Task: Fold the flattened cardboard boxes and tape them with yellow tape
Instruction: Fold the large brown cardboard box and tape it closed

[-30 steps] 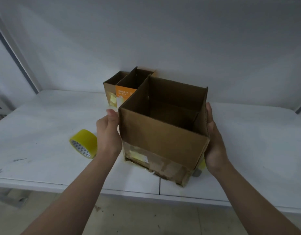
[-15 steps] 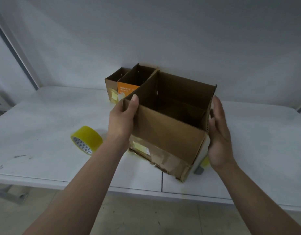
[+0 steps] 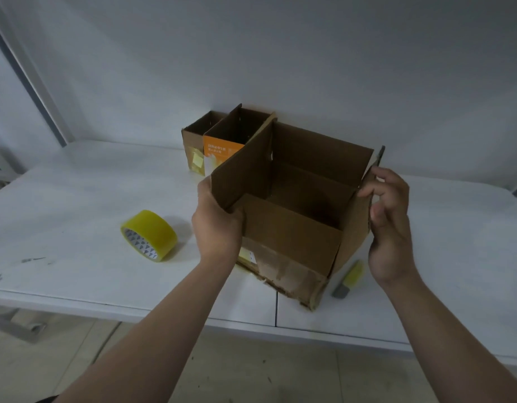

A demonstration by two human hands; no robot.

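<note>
A brown cardboard box [image 3: 289, 237] stands open-topped on the white table [image 3: 77, 199], near its front edge. My left hand [image 3: 218, 225] grips the box's left front corner, thumb against the upright left flap. My right hand [image 3: 388, 225] holds the right flap, fingers curled over its top edge. The near flap is folded down into the box. A roll of yellow tape [image 3: 149, 235] lies on the table left of my left hand.
Two smaller open boxes, one brown [image 3: 197, 138] and one orange-fronted [image 3: 222, 146], stand at the back against the wall. A yellow and grey utility knife [image 3: 349, 279] lies by the big box's right front corner. The table's front edge is close.
The near flap has folded inward. My left hand moved to the left front corner and my right hand rose to curl over the right flap. The box sits slightly farther back.
</note>
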